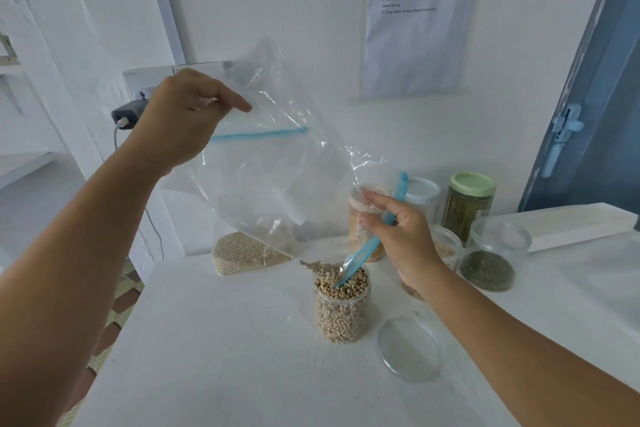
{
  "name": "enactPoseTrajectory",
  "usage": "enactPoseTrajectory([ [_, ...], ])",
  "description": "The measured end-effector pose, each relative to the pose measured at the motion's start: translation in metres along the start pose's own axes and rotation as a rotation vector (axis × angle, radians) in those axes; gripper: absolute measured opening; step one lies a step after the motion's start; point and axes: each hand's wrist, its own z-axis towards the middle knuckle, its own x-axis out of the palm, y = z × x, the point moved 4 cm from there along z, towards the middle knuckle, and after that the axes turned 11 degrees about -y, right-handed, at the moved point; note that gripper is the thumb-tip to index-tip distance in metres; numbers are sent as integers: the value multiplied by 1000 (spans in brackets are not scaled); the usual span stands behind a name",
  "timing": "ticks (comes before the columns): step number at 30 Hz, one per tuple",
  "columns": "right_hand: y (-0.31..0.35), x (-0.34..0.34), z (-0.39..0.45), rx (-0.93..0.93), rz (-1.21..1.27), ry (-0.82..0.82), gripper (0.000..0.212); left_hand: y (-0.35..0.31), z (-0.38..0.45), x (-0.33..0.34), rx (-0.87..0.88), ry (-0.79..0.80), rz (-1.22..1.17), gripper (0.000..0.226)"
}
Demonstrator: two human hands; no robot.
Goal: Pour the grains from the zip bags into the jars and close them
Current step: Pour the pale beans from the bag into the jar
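A clear zip bag [277,177] with a blue zip strip hangs upside down over an open clear jar [342,308] full of pale beans. My left hand [183,114] grips the bag's bottom, lifted high. My right hand [398,236] pinches the blue zip edge at the bag's mouth, which dips into the jar's opening. The last few beans fall at the jar's rim. The jar's clear lid [408,350] lies flat on the white table [225,357] to the right of the jar.
Another bag of small pale grain [242,253] leans at the back. Behind my right hand stand several jars: one with yellow grain [363,218], a white-lidded one [422,198], a green-lidded one [469,208], and an open jar of dark green grain [491,260]. A paper sheet hangs on the wall.
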Motion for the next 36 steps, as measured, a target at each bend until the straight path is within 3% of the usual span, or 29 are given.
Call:
enactPoseTrajectory([
  [7, 0, 6, 1, -17, -29, 16, 36, 0, -2, -3, 14, -10, 8, 31],
  [13, -1, 12, -7, -2, -26, 121, 53, -3, -4, -4, -1, -17, 11, 34],
  [22, -5, 11, -6, -61, -152, 96, 48, -1, -16, -4, -36, 3, 73, 23],
  [28, -8, 10, -6, -69, -185, 93, 46, 21, -29, 2, -13, 126, 23, 30],
  [34, -5, 10, -7, -88, -209, 113, 44, 45, -47, 4, -133, 133, 202, 32],
  [36, -4, 11, -7, -88, -204, 116, 44, 45, -63, 7, -127, 52, 270, 35],
])
